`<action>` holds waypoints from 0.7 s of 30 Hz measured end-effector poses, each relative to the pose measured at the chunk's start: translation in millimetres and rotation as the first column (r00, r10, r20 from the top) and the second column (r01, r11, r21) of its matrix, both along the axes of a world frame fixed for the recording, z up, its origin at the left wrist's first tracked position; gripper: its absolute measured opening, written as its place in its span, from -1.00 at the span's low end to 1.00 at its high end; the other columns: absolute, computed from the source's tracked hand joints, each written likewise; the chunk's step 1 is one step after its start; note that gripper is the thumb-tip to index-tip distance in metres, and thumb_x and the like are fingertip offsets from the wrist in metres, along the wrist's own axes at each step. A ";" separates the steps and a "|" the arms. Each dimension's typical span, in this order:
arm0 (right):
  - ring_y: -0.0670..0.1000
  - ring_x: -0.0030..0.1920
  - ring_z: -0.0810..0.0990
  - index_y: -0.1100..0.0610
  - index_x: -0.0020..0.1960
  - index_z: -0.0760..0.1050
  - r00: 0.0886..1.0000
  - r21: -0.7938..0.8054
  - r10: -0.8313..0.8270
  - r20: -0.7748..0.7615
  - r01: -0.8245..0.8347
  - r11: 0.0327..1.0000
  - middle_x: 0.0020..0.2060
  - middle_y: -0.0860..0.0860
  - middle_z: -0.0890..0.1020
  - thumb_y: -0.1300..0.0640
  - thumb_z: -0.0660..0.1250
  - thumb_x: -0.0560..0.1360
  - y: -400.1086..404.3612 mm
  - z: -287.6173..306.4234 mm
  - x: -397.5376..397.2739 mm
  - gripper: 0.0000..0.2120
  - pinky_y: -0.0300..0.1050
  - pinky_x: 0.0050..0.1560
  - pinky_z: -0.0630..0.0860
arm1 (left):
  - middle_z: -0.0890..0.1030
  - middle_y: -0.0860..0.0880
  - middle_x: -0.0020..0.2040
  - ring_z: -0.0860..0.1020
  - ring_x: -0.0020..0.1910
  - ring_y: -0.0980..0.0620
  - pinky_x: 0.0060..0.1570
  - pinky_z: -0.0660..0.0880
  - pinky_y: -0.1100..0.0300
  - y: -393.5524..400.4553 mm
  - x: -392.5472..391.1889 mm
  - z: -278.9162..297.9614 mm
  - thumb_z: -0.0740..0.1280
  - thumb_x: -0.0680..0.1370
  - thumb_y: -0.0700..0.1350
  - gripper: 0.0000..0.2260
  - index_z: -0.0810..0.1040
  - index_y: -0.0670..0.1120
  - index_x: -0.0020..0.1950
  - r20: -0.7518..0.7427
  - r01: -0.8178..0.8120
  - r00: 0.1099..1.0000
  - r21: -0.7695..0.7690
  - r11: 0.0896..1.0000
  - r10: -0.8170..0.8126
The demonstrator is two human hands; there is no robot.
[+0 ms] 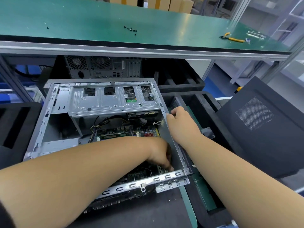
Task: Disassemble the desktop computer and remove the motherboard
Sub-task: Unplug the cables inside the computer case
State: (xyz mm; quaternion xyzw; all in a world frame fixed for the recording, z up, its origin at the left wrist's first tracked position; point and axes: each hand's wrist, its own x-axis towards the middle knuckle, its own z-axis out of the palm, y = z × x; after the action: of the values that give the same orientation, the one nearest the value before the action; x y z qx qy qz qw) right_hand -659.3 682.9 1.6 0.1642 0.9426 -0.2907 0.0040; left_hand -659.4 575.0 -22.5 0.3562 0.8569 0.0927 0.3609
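Observation:
An open grey computer case (49,112) lies on its side in front of me, its cover off. The green motherboard (125,131) sits on the case floor, with yellow and black cables at its left. A metal drive cage (113,99) spans the far part of the case. My left hand (162,155) reaches deep into the case's near right corner, fingers curled down onto the board; what they hold is hidden. My right hand (179,119) grips the top edge of the case's right wall.
A green-topped shelf (98,17) overhangs the far side, carrying several loose black screws (131,30) and yellow-handled cutters (232,38). Another computer (103,67) stands behind the case. A dark side panel (256,122) leans at the right. Black foam trays (189,86) surround the case.

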 end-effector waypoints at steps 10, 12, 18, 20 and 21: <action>0.23 0.17 0.47 0.17 0.29 0.28 0.982 0.125 0.036 0.184 -0.060 0.990 0.24 0.18 0.44 -0.20 0.04 0.61 -4.0 -9.9 28.9 -0.52 0.12 0.16 0.44 | 0.57 -0.15 0.21 0.51 0.04 -0.11 0.12 0.45 0.09 23.2 10.9 -12.7 0.14 0.64 -0.11 -0.71 0.52 -0.19 0.25 -0.139 0.319 0.928 -0.177 0.931 -0.344; 0.21 0.08 0.50 0.16 0.20 0.30 0.993 0.137 0.028 0.114 -0.044 0.990 0.15 0.16 0.48 -0.20 0.05 0.61 -6.8 -14.1 32.7 -0.57 0.14 0.10 0.47 | 0.53 -0.12 0.27 0.50 0.18 -0.12 0.26 0.40 0.03 21.3 8.8 -19.0 0.12 0.65 -0.09 -0.70 0.49 -0.14 0.31 -0.152 0.311 0.930 -0.164 0.936 -0.335; 0.17 -0.03 0.53 0.12 0.11 0.29 0.998 0.169 0.022 0.059 -0.032 0.985 0.03 0.11 0.51 -0.27 0.03 0.58 -8.8 -17.5 31.5 -0.55 0.12 0.01 0.50 | 0.55 -0.13 0.23 0.50 0.16 -0.11 0.25 0.40 0.07 11.6 4.3 -25.6 0.15 0.64 -0.13 -0.73 0.53 -0.15 0.26 -0.187 0.267 0.945 -0.031 0.963 -0.268; 0.14 -0.05 0.52 0.11 0.09 0.28 0.998 0.185 0.021 0.052 -0.030 0.982 0.01 0.09 0.51 -0.28 0.02 0.58 -8.5 -19.3 31.0 -0.56 0.06 -0.06 0.47 | 0.56 -0.13 0.21 0.50 0.11 -0.10 0.22 0.41 0.09 9.5 5.6 -26.0 0.15 0.63 -0.13 -0.73 0.54 -0.15 0.24 -0.189 0.269 0.944 -0.030 0.963 -0.270; 0.14 -0.06 0.52 0.10 0.09 0.28 0.999 0.191 0.018 0.049 -0.027 0.981 0.00 0.09 0.51 -0.28 0.02 0.58 -8.4 -20.2 30.8 -0.56 0.04 -0.09 0.45 | 0.57 -0.15 0.19 0.50 0.05 -0.08 0.17 0.42 0.11 8.8 6.9 -25.4 0.15 0.62 -0.14 -0.74 0.54 -0.17 0.22 -0.185 0.269 0.944 -0.047 0.962 -0.273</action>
State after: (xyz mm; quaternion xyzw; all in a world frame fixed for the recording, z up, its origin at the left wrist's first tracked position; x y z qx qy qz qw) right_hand -628.6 674.5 -18.6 0.1597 0.9677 -0.1946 0.0135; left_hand -652.5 583.8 -48.0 0.4741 0.8311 -0.0011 0.2906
